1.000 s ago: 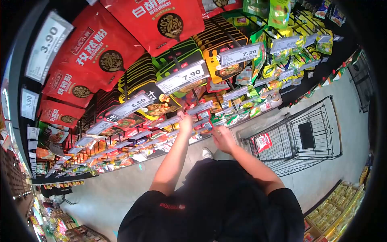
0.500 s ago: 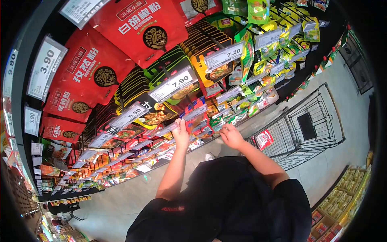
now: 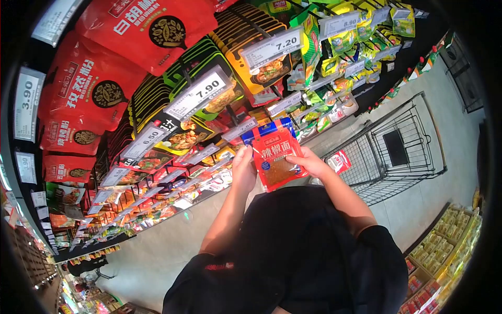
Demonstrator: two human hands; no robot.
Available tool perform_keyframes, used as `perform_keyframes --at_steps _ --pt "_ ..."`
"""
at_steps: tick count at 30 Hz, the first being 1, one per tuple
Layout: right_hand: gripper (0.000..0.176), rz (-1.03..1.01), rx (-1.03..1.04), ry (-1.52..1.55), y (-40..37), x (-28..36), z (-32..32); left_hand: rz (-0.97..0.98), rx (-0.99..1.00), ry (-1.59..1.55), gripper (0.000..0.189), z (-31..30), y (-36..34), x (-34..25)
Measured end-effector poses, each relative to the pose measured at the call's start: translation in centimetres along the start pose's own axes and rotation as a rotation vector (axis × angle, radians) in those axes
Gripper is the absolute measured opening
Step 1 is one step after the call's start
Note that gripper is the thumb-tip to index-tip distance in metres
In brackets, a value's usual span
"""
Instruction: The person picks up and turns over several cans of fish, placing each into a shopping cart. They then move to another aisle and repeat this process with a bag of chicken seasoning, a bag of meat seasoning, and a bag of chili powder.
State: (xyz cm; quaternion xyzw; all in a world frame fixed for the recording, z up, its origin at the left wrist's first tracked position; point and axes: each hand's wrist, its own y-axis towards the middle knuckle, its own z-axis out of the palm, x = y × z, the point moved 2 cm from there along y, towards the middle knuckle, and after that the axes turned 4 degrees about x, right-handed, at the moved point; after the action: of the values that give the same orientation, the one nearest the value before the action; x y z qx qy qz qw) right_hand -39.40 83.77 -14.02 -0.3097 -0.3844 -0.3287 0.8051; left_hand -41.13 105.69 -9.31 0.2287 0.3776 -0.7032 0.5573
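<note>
Close in front of my chest is a red chili powder packet (image 3: 276,166) with a clear window showing the ground chili. Its left edge is gripped by my left hand (image 3: 243,170), fingers closed round it. My right hand (image 3: 311,163) pinches the other side, thumb lying on the front and fingers behind. A blue-and-red packet (image 3: 254,135) sticks out behind the top of the chili packet; most of it is hidden. Hanging spice packets and the 7.80 price tag (image 3: 239,130) lie just beyond my hands.
A shelf of hooks with red spice pouches (image 3: 83,89) and price tags (image 3: 198,98) curves along the front and left. To the right stands a wire shopping cart (image 3: 387,157) with a red-and-white packet (image 3: 339,161) inside. Boxed goods (image 3: 439,251) fill a display at lower right.
Both hands have drawn back from the hooks and come together, now with the red chili packet between them in front of me. The view has shifted slightly along the shelf.
</note>
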Motion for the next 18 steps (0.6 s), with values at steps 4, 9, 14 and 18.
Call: perform_keyframes --at_steps 4,9,14,18 --pt "0.021 -0.004 -0.006 0.039 -2.1 2.2 0.8 -0.012 0.076 0.014 0.031 3.2 -0.6 -1.2" --pt "0.017 -0.048 -0.027 -0.022 -4.4 4.0 1.6 0.069 0.130 0.212 0.043 4.5 -1.4 -0.3" --pt "0.017 -0.177 -0.098 0.011 -5.2 4.0 1.7 0.112 0.173 0.327 0.049 7.4 -1.9 -2.0" --pt "0.018 -0.152 -0.167 0.073 -5.4 5.3 2.6 0.082 0.180 0.304 0.048 7.8 -0.7 -1.8"
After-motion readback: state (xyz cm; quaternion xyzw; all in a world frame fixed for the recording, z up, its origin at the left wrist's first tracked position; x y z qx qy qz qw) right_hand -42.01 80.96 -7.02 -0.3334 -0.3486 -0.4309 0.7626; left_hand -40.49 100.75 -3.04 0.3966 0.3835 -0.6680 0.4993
